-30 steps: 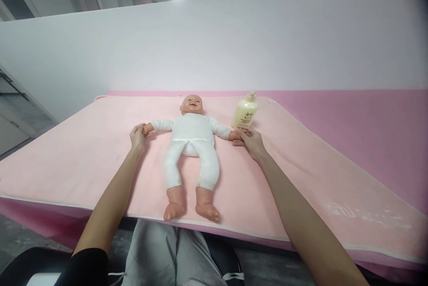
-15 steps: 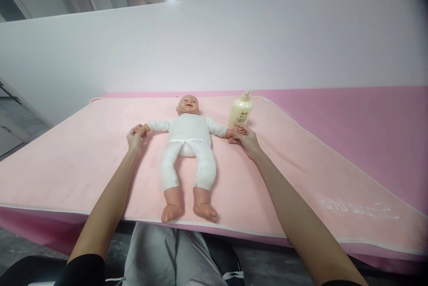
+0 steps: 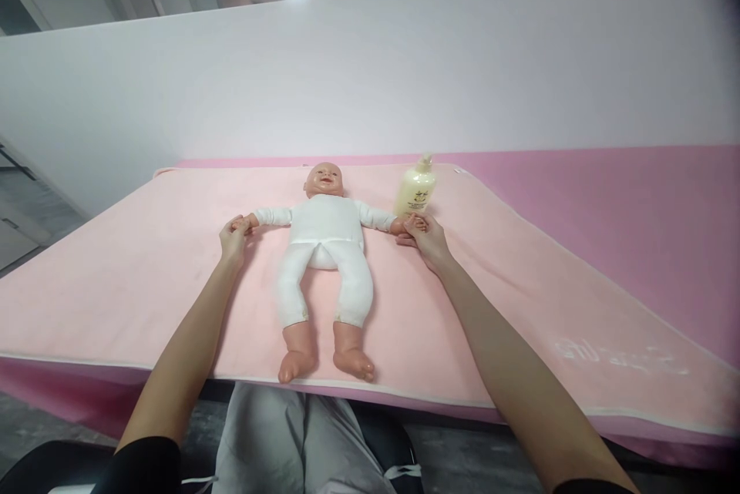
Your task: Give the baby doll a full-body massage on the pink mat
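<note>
- Change noted: against the frame half a second earlier, almost nothing is altered; both hands are kept on the doll's hands, and the scene is shifted only slightly in view.
- Baby doll (image 3: pixel 324 247): laid on its back on the pink towel (image 3: pixel 116 270), arms spread out to either side, head toward the wall, feet at the near edge.
- Left hand (image 3: pixel 233 238): fingers closed around the doll's outstretched hand at the left.
- Right hand (image 3: pixel 426 238): fingers closed on the doll's other hand at the right.
- Lotion bottle (image 3: pixel 415 189): stood upright just behind the right hand, not gripped.
- Table cover (image 3: pixel 636 216): deeper pink, seen beyond the towel.
</note>
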{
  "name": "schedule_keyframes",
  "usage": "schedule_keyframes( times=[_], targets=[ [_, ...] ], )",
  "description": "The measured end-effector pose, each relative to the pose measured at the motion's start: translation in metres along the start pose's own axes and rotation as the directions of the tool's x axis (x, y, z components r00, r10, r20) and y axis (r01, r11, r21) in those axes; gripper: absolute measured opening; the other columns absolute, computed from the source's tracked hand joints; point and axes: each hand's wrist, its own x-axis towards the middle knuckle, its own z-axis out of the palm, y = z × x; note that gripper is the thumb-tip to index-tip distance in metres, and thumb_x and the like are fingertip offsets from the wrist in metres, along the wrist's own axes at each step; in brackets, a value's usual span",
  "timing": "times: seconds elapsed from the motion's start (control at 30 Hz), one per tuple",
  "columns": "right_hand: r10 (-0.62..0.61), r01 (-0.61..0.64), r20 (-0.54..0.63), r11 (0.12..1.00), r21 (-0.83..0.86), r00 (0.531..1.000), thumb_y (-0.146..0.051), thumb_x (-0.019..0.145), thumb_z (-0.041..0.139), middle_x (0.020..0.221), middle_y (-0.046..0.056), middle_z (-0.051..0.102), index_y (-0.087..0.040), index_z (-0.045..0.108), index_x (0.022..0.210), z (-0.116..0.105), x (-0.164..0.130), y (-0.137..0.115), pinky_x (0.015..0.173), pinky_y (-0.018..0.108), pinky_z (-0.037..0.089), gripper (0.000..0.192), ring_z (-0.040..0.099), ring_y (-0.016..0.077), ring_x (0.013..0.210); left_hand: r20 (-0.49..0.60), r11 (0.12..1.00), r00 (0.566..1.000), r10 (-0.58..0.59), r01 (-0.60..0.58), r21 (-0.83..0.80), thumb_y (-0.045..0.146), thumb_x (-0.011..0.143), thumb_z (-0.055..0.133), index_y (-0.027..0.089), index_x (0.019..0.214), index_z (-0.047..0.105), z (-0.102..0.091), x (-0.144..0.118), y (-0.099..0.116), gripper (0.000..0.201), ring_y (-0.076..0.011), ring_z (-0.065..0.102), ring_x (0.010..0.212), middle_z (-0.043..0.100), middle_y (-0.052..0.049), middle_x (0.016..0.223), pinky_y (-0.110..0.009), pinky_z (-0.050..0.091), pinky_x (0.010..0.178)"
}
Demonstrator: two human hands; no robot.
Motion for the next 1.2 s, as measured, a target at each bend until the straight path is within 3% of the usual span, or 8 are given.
schedule_keyframes(
  times=[0.2,0.33,0.53,0.8,0.93,1.03,1.2],
  targets=[
    [-0.008,0.007,-0.033,0.999,-0.05,0.999,-0.023,0.077,0.069,0.085,-0.001,0.059,-0.019,0.054,0.093,0.002,0.001,0.001,0.039,0.026,0.057,0.022,0.059,0.0088,0.041,-0.007,1.0,1.0,-0.009,0.009,0.006,0.012,0.077,0.061,0.01,0.097,0.058,0.0,0.002,-0.001,0.02,-0.0082,0.059,0.055,0.063,-0.004,0.08,-0.021,0.051,0.053],
    [0.007,-0.01,-0.053,0.998,-0.059,0.999,-0.025,0.076,0.07,0.077,-0.001,0.06,-0.017,0.055,0.09,0.004,-0.001,-0.002,0.034,0.025,0.054,0.022,0.057,0.0095,0.038,-0.04,0.999,0.999,-0.02,0.022,0.028,0.017,0.081,0.059,0.009,0.084,0.06,0.002,0.001,0.001,0.009,-0.0081,0.058,0.051,0.062,-0.004,0.076,-0.022,0.051,0.049],
    [0.047,-0.049,-0.067,0.998,-0.027,0.997,-0.027,0.078,0.07,0.063,-0.003,0.058,-0.015,0.058,0.087,0.005,-0.004,-0.009,0.03,0.023,0.049,0.018,0.055,0.0108,0.035,-0.041,0.997,0.999,-0.029,0.031,0.063,0.024,0.091,0.046,0.007,0.078,0.062,0.005,-0.008,0.005,0.026,-0.0118,0.062,0.056,0.066,-0.009,0.074,-0.026,0.055,0.053],
    [0.04,-0.042,-0.082,0.999,-0.026,0.996,-0.031,0.079,0.069,0.052,-0.006,0.052,-0.015,0.06,0.083,0.005,-0.002,-0.006,0.022,0.021,0.037,0.018,0.049,0.011,0.028,-0.015,0.999,0.999,-0.033,0.033,-0.026,0.027,0.087,0.05,0.009,0.076,0.063,0.006,-0.008,0.006,0.024,-0.0135,0.062,0.063,0.065,-0.007,0.074,-0.03,0.057,0.065],
    [-0.02,0.017,-0.111,1.0,-0.024,0.994,-0.033,0.078,0.07,0.054,-0.005,0.055,-0.015,0.061,0.086,0.007,-0.003,-0.003,0.022,0.022,0.037,0.022,0.05,0.0113,0.029,0.004,0.998,1.0,-0.011,0.011,-0.058,0.024,0.08,0.061,0.011,0.088,0.063,0.004,-0.003,0.002,0.016,-0.0133,0.064,0.07,0.065,-0.007,0.086,-0.029,0.057,0.069],
    [-0.022,0.019,-0.127,1.0,-0.025,0.992,-0.034,0.077,0.072,0.056,-0.004,0.057,-0.014,0.061,0.09,0.009,-0.004,-0.004,0.025,0.022,0.041,0.027,0.051,0.0114,0.031,0.007,0.997,1.0,-0.002,0.002,-0.073,0.019,0.076,0.064,0.014,0.1,0.059,0.002,-0.002,0.001,0.025,-0.0132,0.065,0.07,0.064,-0.007,0.094,-0.03,0.057,0.069],
    [0.014,-0.019,-0.111,0.999,-0.048,0.994,-0.024,0.079,0.07,0.058,-0.002,0.059,-0.012,0.062,0.103,0.008,-0.006,-0.008,0.03,0.023,0.048,0.027,0.053,0.0111,0.034,0.037,1.0,0.999,-0.028,0.028,-0.012,0.021,0.081,0.058,0.012,0.095,0.058,0.0,-0.001,0.0,0.016,-0.0107,0.061,0.059,0.062,-0.005,0.081,-0.023,0.052,0.055]
  ],
)
